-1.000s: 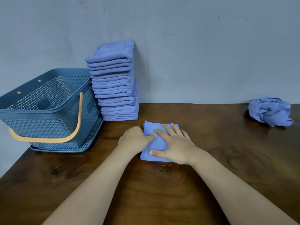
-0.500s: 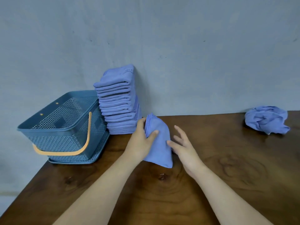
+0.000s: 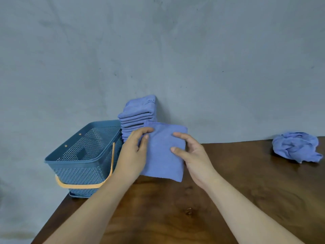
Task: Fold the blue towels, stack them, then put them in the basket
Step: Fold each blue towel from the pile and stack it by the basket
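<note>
A folded blue towel (image 3: 162, 152) is held up off the table, in front of the tall stack of folded blue towels (image 3: 139, 113) that leans on the wall. My left hand (image 3: 134, 154) grips its left edge, thumb on the front face. My right hand (image 3: 191, 155) holds its right edge, thumb and forefinger on the front. The lower part of the stack is hidden behind the held towel and my left hand. The blue perforated basket (image 3: 77, 162) with an orange handle stands left of the stack.
A crumpled blue towel (image 3: 297, 149) lies at the far right of the dark wooden table (image 3: 228, 199). The basket sits at the table's left corner, close to the edge. A grey wall runs behind everything.
The folded towel has gone from flat on the table to lifted and carried up toward the stack. My right hand has taken hold of its right edge. The camera has tilted upward.
</note>
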